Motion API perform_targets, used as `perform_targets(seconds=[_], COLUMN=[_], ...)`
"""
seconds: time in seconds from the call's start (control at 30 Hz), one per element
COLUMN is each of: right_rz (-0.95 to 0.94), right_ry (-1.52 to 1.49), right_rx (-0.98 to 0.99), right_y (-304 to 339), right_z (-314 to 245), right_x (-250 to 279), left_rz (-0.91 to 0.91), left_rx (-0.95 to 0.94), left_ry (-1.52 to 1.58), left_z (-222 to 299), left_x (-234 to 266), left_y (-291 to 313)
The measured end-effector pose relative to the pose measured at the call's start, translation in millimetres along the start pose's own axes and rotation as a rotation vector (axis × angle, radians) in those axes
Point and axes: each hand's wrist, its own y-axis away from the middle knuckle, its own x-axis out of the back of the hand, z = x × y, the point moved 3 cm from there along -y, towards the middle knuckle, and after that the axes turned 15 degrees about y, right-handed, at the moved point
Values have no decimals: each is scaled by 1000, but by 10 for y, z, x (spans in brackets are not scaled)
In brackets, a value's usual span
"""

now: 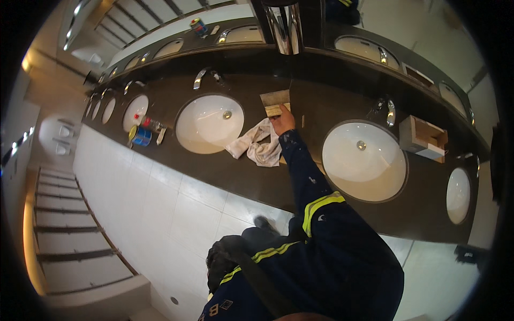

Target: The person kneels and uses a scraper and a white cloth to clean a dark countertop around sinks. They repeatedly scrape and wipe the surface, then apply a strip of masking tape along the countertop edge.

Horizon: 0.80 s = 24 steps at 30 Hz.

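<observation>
My right hand (283,121) reaches out over the dark countertop (257,187), its fingers closed on the near edge of a small brown folded sheet (275,99). The sheet looks like sandpaper or card; its upper part is greyish brown, its lower part yellowish. Just below the hand lies a crumpled, stained whitish rag (262,144), close to the fingers. A round white sink basin (209,125) is left of the rag, and another basin (364,160) is to the right of my forearm. My left hand does not show.
Left along the counter stand a blue can (140,136), a clear bottle with a red cap (150,123) and a small pale tool (161,136). An open wooden box (423,138) sits beside the right basin. Chrome taps (200,78) and a mirror line the back.
</observation>
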Motion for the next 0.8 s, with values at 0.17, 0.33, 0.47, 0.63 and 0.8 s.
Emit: perform_targets(seconds=[0.17, 0.33, 0.47, 0.63, 0.8], right_rz=[20, 156, 204, 307, 438], right_ry=[-61, -17, -229, -273, -244], right_rx=[137, 294, 327, 495, 526], right_y=[-709, -1541, -1990, -2016, -1897], right_z=[165, 163, 136, 123, -19], right_x=[-194, -28, 9, -389, -406], left_rz=[-76, -326, -494, -449, -499], left_rx=[-564, -1115, -1273, -1228, -1178], left_ry=[-188, -455, -629, -562, -657], left_z=[1985, 3632, 4114, 3992, 4064], left_x=[-43, -852, -1458, -1704, -1764], left_y=[-1713, -3487, -4445, -4867, -4832])
